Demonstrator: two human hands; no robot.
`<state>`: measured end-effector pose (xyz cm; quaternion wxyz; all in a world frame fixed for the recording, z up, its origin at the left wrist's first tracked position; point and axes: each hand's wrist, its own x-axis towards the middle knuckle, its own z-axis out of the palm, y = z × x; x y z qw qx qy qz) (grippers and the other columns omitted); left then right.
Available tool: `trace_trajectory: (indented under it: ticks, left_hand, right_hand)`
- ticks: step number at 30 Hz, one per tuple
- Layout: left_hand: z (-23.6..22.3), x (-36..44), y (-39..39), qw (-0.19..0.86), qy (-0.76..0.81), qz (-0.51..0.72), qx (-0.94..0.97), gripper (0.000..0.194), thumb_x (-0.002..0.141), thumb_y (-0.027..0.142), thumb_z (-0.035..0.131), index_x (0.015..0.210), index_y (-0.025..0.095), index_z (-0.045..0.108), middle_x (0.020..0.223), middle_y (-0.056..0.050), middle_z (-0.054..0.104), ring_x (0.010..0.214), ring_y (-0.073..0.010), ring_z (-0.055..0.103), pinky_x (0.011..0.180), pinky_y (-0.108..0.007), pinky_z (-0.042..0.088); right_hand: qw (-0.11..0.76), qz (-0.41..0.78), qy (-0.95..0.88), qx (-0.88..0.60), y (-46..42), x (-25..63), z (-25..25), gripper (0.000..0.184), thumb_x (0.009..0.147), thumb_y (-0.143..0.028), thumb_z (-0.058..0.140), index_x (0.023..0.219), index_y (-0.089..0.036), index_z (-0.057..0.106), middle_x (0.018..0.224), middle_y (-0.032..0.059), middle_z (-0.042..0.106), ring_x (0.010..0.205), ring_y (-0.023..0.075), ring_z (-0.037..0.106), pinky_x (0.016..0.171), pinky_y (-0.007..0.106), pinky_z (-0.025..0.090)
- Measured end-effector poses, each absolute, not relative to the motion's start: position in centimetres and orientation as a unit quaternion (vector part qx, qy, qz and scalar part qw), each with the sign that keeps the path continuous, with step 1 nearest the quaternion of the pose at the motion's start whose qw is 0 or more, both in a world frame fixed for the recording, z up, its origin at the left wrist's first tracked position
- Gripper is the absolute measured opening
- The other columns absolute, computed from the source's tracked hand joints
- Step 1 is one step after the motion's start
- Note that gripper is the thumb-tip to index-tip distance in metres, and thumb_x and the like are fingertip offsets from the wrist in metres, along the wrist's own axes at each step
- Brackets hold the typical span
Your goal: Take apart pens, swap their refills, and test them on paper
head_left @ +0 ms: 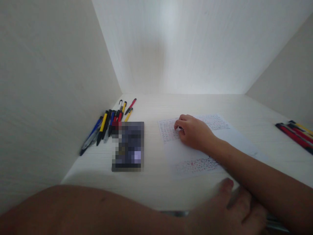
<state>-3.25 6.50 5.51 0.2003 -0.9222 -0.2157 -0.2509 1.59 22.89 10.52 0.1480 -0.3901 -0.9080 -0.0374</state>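
Observation:
My right hand rests on a sheet of paper covered in part with small handwritten rows, in dark and some reddish ink. Its fingers are curled in a pinch around what looks like a pen; only a small dark bit shows between the fingers. My left arm crosses the bottom of the view, and my left hand lies low at the table's front edge, beside and partly below my right forearm. Slightly blurred, its fingers are apart and somewhat bent, with nothing seen in them.
A dark, pixelated flat object lies left of the paper. Several pens in yellow, blue, red, black and clear are piled by the left wall. More red and yellow pens lie at the right edge. Pale panels enclose the table on three sides.

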Motion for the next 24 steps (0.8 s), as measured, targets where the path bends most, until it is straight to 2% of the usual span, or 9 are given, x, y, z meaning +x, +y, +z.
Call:
trace_trajectory:
  ticks: [6,10,13,16,19,21,24]
  left_hand:
    - [5.8,-3.4,6.2,0.197,-0.222,-0.229,-0.927,0.046,0.104,0.024,0.031,0.134,0.015,0.064,0.145,-0.007,0.056,0.136,-0.0314,0.047,0.112,-0.049,0.033]
    - [6.0,-3.6,6.3,0.198,-0.227,-0.223,-0.927,0.048,0.104,0.022,0.027,0.135,0.014,0.063,0.144,-0.006,0.057,0.136,-0.0296,0.047,0.111,-0.047,0.035]
    - [5.7,-3.4,6.5,0.184,-0.214,-0.244,-0.928,0.047,0.103,0.022,0.029,0.133,0.012,0.065,0.141,-0.007,0.059,0.133,-0.0299,0.049,0.110,-0.047,0.034]
    - [5.8,-3.2,6.4,0.156,-0.217,-0.252,-0.930,0.047,0.103,0.023,0.029,0.132,0.010,0.064,0.139,-0.007,0.061,0.133,-0.0286,0.049,0.113,-0.046,0.032]
    - [6.0,-2.8,6.3,0.102,-0.238,-0.269,-0.928,0.047,0.104,0.026,0.029,0.129,0.007,0.064,0.136,-0.008,0.062,0.134,-0.0279,0.047,0.113,-0.044,0.032]
    - [5.9,-2.4,6.6,0.035,-0.253,-0.297,-0.920,0.047,0.104,0.028,0.028,0.124,0.006,0.065,0.130,-0.009,0.066,0.129,-0.0262,0.052,0.111,-0.043,0.035]
    - [5.7,-2.0,7.0,-0.098,-0.212,-0.329,-0.915,0.038,0.103,0.032,0.036,0.108,0.012,0.069,0.119,-0.007,0.071,0.113,-0.0227,0.061,0.102,-0.039,0.042]
  right_hand:
    - [0.156,-0.043,-0.900,-0.405,23.0,1.8,10.8,0.025,0.078,-0.009,0.049,0.088,-0.019,0.069,0.097,0.0091,0.068,0.086,0.0208,0.060,0.064,0.032,0.037]
    - [0.157,-0.065,-0.894,-0.414,22.8,1.8,11.2,0.020,0.089,-0.022,0.049,0.084,-0.019,0.067,0.092,0.0092,0.068,0.081,0.0203,0.060,0.062,0.032,0.035]
    - [0.124,-0.087,-0.889,-0.431,22.3,1.6,11.7,0.037,0.098,-0.038,0.041,0.075,-0.019,0.064,0.078,0.0081,0.068,0.066,0.0183,0.056,0.058,0.033,0.029]
    - [0.094,-0.105,-0.888,-0.438,21.7,1.5,12.1,0.048,0.100,-0.046,0.036,0.069,-0.020,0.063,0.068,0.0077,0.066,0.058,0.0183,0.052,0.055,0.033,0.022]
    - [0.096,-0.114,-0.887,-0.436,21.4,1.5,12.3,0.048,0.100,-0.044,0.035,0.069,-0.020,0.062,0.068,0.0076,0.066,0.057,0.0180,0.052,0.055,0.033,0.018]
    - [0.112,-0.112,-0.886,-0.437,21.3,1.5,12.4,0.046,0.100,-0.043,0.035,0.069,-0.020,0.060,0.066,0.0068,0.065,0.055,0.0170,0.049,0.055,0.033,0.017]
    - [0.169,-0.084,-0.880,-0.436,21.2,1.4,12.6,0.044,0.100,-0.044,0.038,0.065,-0.020,0.052,0.059,0.0038,0.055,0.052,0.0148,0.040,0.055,0.032,0.017]
